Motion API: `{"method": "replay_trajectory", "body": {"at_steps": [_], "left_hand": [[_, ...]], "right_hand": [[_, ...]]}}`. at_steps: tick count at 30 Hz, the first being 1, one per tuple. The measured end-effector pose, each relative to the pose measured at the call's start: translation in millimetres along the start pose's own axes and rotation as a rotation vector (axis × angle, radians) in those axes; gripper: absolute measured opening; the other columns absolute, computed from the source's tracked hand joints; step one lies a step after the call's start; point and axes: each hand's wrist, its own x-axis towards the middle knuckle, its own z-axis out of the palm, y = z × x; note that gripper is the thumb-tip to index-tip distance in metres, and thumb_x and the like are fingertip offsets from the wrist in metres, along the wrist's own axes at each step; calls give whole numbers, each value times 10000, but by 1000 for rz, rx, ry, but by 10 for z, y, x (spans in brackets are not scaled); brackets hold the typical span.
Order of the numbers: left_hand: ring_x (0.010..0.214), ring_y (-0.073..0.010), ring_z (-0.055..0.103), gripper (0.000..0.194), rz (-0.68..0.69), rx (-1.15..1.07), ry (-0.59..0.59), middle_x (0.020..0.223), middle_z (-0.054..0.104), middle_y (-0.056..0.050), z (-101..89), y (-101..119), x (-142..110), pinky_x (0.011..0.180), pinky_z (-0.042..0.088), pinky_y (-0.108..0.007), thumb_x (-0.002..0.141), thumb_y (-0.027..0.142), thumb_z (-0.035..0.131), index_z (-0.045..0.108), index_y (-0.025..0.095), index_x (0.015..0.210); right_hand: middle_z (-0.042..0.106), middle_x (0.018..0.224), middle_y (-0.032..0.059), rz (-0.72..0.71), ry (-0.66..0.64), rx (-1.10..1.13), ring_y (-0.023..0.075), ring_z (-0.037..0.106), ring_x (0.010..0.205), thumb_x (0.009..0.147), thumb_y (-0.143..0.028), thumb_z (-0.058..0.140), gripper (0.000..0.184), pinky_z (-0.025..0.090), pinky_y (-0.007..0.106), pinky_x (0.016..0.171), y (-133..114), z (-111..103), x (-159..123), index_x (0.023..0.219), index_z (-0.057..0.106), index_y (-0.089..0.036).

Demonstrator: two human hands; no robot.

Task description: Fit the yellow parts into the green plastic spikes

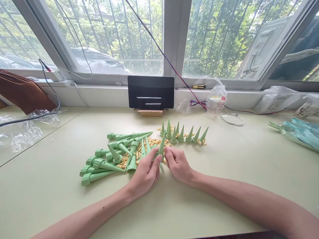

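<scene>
Green cone [161,144] tip up, loose cones [96,178] amid yellow pieces [156,142], standing cones [181,134]

No text, brand or number is legible. Red print shows on the knotted clear plastic bag [216,102] near the window sill; its characters are too small to read. Dark lettering on the plastic bag at the far right [309,107] is creased and cannot be made out. Faint printing marks the other plastic bag [276,98] beside it, unreadable. The white unit outside the window [265,41] bears small dark marks, too blurred to read.
</scene>
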Motion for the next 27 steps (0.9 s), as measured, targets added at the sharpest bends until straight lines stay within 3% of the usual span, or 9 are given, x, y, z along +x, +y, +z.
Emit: {"method": "replay_trajectory", "body": {"at_steps": [9,15,19,27], "left_hand": [[403,-84,324,315,4,-17,17,480,367,102,1,34,-2,428,279,-221,1007,474,383,492,183,1063],[402,-77,304,284,0,-63,4,493,326,112,7,63,3,445,263,-237,1013,442,385,487,183,1068],[417,-75,323,260,0,-63,14,514,344,104,2,58,-4,455,287,-234,1007,442,397,462,198,946],[405,-72,308,272,-21,-65,31,511,332,110,4,56,-9,476,314,-245,997,454,411,444,203,898]], "right_hand": [[354,558,-57,8,1,-19,93,311,499,1021,-348,380,401,286,242,483,-18,7,-2,648,376,-202],[357,559,-53,18,4,-43,98,315,499,1017,-350,377,394,282,250,478,-3,9,1,650,364,-207],[355,559,-51,4,-2,-62,98,313,499,1018,-357,377,397,277,253,479,-3,2,-2,650,358,-209],[330,565,-58,-32,0,-102,95,275,501,1015,-373,394,392,249,256,474,2,-5,-15,663,327,-214]]}}
